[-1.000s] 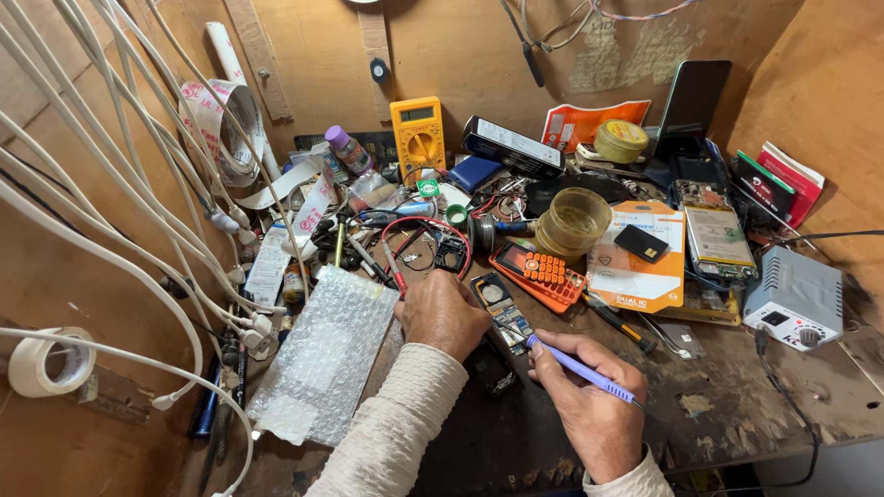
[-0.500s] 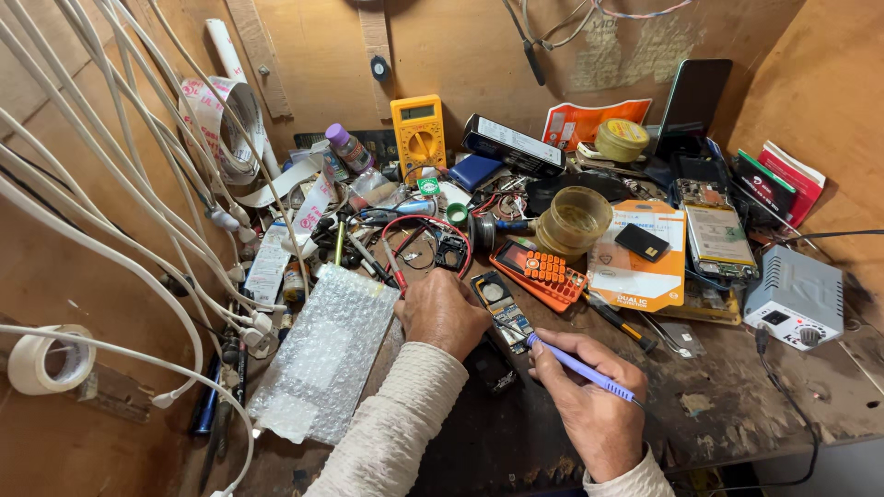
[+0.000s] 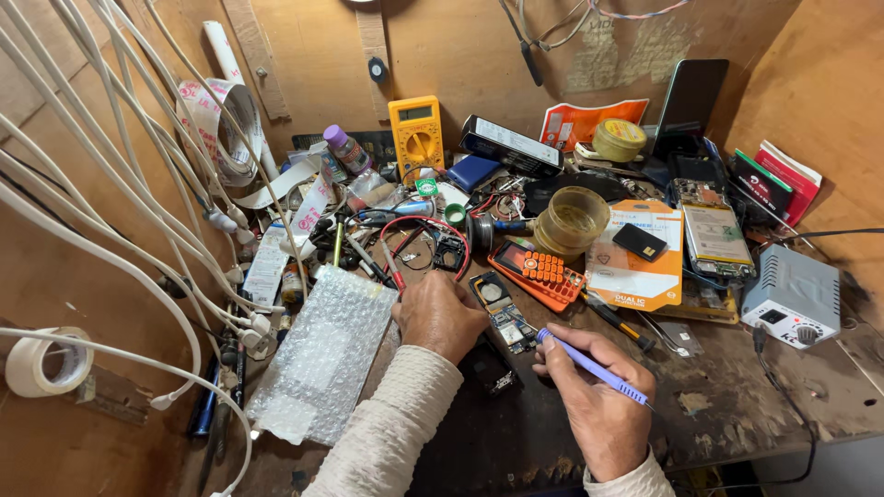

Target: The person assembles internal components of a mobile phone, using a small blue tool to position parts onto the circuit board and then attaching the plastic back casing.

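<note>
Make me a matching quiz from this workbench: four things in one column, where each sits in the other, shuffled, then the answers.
Things:
1. yellow multimeter
2. bubble wrap
3. purple-handled tool
4. opened phone

Places:
A. in the right hand
B. left of the left hand
C. leaning on the back wall
D. between the two hands

Pairs: 1-C, 2-B, 3-A, 4-D

Worn, stained wooden workbench (image 3: 737,414); plywood back wall (image 3: 460,46), plywood side panels (image 3: 829,92); even daylight.
</note>
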